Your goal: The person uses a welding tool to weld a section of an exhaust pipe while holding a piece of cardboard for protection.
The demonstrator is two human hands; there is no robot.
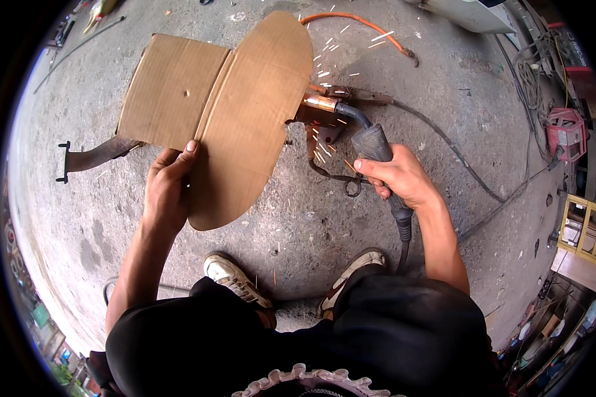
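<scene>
My left hand grips the lower edge of a folded cardboard sheet, thumb on its near face. In my right hand is the dark handle of a welding torch. Its bent neck leads to a copper-coloured nozzle pointing left, and the cardboard hides the nozzle's tip. Sparks fly above and below the nozzle. Under it lies a rusty metal part, partly covered by the cardboard. A curved rusty pipe with a flange sticks out from behind the cardboard on the left.
A clamp with a dark cable lies beyond the torch. An orange hose curves across the concrete floor. At the right stand a pink-red machine and a yellow frame, with tangled cables nearby. My shoes rest close below.
</scene>
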